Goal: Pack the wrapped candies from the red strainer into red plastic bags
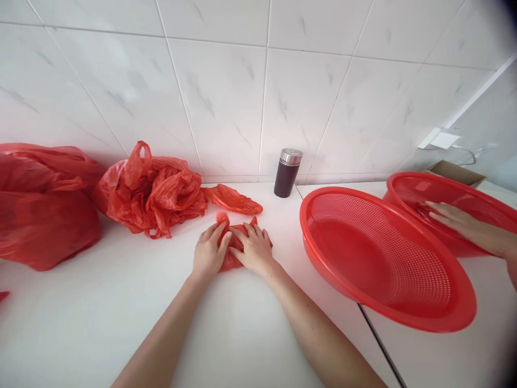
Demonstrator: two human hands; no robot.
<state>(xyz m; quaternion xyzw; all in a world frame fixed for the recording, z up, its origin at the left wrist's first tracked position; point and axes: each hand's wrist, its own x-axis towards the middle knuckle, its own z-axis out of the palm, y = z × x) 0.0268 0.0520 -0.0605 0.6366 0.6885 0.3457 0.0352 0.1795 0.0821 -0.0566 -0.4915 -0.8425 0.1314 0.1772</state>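
A small red plastic bag [231, 262] lies crumpled on the white table under both of my hands. My left hand [209, 252] closes on its left side, thumb and fingers bunched near a raised red tip. On the right side, my right hand [255, 249] rests with its fingers spread over the plastic. What the bag contains, if anything, is hidden. Just behind it lies a flattened strip of red plastic bag [236, 200], touching a heap of crumpled red bags [161, 191].
A large full-looking red bag [44, 215] stands at the far left. A dark flask [286, 175] with a silver lid is by the tiled wall. To the right are a red perforated basket [355, 242] and a second basket [404, 186], with another person's hand [456, 220] in it.
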